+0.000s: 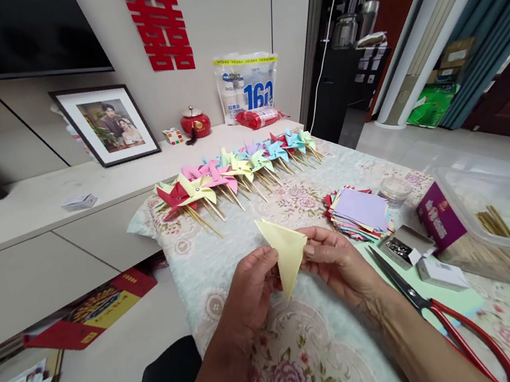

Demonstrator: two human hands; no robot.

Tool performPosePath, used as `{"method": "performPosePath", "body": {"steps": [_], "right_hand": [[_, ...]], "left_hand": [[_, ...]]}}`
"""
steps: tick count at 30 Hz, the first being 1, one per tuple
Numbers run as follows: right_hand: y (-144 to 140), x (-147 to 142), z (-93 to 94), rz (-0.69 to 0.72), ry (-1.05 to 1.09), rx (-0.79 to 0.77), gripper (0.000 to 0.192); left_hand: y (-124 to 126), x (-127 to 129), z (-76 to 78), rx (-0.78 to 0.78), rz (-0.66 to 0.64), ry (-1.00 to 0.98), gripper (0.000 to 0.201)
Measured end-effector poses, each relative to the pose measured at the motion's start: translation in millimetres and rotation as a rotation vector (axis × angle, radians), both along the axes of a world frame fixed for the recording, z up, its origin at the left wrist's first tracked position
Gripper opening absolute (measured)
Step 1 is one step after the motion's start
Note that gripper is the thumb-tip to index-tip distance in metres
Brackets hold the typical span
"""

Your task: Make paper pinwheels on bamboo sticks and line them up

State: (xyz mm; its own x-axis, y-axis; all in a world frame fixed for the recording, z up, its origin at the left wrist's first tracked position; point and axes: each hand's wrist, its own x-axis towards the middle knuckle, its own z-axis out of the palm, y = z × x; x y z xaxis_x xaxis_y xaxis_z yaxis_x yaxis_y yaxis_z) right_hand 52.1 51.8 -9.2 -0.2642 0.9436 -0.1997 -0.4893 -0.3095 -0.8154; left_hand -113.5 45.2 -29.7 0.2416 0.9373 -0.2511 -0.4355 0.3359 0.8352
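Note:
A pale yellow sheet of paper [286, 254], folded into a triangle, is held up over the flowered tablecloth [286, 370]. My left hand [253, 287] pinches its left edge between thumb and fingers. At the right corner, my right hand [334, 262] grips the same paper, with its fingertips partly behind it. Red-handled scissors [428, 305] lie beside my right forearm, blades pointing away. Beyond my right hand sits a stack of coloured paper squares [359, 209], lavender on top.
Several paper pinwheels on sticks [232, 172] line the table's far side. At right stand a small box of metal pins [400, 247], a white box [442, 273], a round clear container [395, 189] and a clear plastic tub [501, 220] holding sticks.

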Motion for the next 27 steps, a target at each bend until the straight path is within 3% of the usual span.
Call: {"method": "performPosePath", "body": {"steps": [19,27], "right_hand": [[0.4,0.0,2.9,-0.044,-0.026,-0.026,0.031],[4.1,-0.5,-0.9,-0.107,-0.207,0.091,0.040]], "left_hand": [[-2.2,2.2,5.2,-0.027,0.006,0.020,0.029],[-2.7,4.5,-0.2,0.154,0.012,0.267,0.029]]}}
